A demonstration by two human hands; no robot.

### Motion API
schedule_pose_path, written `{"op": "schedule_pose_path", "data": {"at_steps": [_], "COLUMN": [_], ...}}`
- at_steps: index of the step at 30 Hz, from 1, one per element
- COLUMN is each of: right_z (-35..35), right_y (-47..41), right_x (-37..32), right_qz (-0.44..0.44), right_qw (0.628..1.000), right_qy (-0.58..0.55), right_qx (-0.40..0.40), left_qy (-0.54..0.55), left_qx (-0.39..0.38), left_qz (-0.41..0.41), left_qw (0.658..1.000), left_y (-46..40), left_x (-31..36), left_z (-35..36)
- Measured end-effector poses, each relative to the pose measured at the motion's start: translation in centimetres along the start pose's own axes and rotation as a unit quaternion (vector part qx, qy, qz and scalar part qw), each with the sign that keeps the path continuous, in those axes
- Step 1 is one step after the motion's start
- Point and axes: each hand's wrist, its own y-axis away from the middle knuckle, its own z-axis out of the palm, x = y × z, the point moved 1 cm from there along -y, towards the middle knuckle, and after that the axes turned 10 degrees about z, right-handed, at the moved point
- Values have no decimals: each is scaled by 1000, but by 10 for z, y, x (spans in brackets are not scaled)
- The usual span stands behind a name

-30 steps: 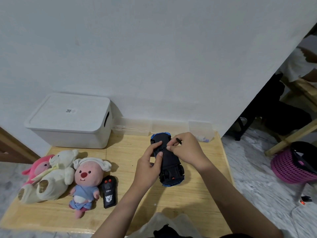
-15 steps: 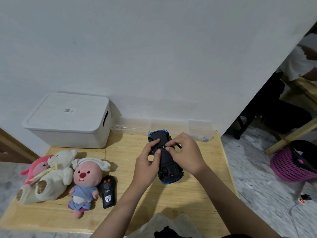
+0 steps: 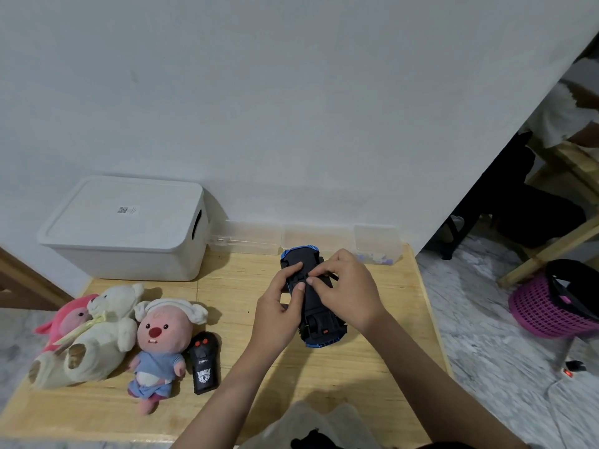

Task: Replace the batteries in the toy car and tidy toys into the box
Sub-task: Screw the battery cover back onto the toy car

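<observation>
From the head camera, a wooden table (image 3: 324,384) stands against a white wall (image 3: 291,108), with grey marble floor (image 3: 486,319) on the right. The toy car (image 3: 316,319) lies upside down mid-table. The left hand (image 3: 275,315) grips its side; the right hand (image 3: 346,293) pinches its underside. The closed white box (image 3: 129,234) sits back left, soft toys (image 3: 107,335) in front.

We saw a pale wooden table (image 3: 372,377) against a white wall (image 3: 291,108), with three clear plastic containers (image 3: 316,238) lined along its back edge. A pink basket (image 3: 544,312) sat on the marble floor (image 3: 486,335) to the right.
</observation>
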Motion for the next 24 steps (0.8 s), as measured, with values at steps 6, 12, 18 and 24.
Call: {"op": "schedule_pose_path", "data": {"at_steps": [6, 12, 18, 24], "right_z": [2, 3, 1, 0], "right_y": [1, 1, 0, -6], "right_x": [-6, -9, -12, -10], "right_qz": [-38, -52, -55, -75], "right_qw": [995, 990, 979, 969], "right_qy": [93, 128, 197, 236], "right_qx": [4, 14, 20, -12], "left_qy": [-5, -4, -4, -2], "left_qx": [10, 7, 5, 5], "left_qz": [1, 0, 4, 1], "left_qw": [1000, 1000, 1000, 1000], "left_y": [2, 2, 2, 3], "left_x": [-4, -5, -1, -4], "left_z": [-2, -4, -2, -2]}}
